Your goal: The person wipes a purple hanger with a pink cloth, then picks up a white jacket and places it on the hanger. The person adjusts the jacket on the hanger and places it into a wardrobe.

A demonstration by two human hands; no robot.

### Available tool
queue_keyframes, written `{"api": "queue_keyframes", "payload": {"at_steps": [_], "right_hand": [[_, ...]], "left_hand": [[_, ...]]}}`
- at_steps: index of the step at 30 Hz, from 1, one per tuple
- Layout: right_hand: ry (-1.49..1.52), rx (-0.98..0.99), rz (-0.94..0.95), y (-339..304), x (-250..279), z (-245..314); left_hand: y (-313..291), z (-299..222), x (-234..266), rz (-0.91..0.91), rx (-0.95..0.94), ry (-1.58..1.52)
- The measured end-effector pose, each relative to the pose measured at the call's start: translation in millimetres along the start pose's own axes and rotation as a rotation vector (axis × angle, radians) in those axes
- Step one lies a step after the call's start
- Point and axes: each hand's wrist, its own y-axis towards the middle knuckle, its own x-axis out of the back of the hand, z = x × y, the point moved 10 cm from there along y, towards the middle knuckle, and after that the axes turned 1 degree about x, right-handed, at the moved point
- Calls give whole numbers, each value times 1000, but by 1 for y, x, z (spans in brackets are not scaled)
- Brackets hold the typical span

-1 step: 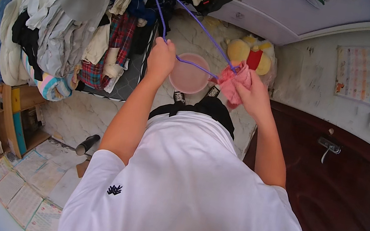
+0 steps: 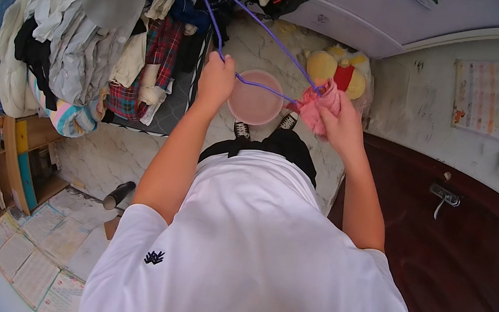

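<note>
**Hanging a pink cloth on a wire hanger**

Our left hand (image 2: 215, 80) has its grip closed round the lower bar of the purple wire hanger (image 2: 262, 29), near its 9 o'clock corner. Our right hand (image 2: 339, 125) pinches the pink cloth (image 2: 315, 106) at the hanger's 3 o'clock corner, where the cloth is bunched against the wire. We reckon the trick is keeping the left grip steady so the frame stays level while the right spreads the cloth along the bar. Just below sits a pink basin (image 2: 255, 100) on the floor; clothes pile (image 2: 85, 47) at 10 o'clock, plush toy (image 2: 338, 71) at 1 o'clock.
</note>
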Motion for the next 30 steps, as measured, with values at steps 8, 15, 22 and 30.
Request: {"api": "queue_keyframes", "payload": {"at_steps": [8, 15, 22, 30], "right_hand": [[272, -83, -392, 66, -42, -143], [1061, -614, 348, 70, -142, -183], [1278, -485, 543, 101, -118, -255], [267, -541, 325, 157, -280, -424]], "left_hand": [[-60, 20, -37, 248, 314, -867], [-38, 69, -17, 90, 156, -832], [-35, 151, 17, -42, 457, -732], [-104, 235, -62, 134, 716, -544]]}}
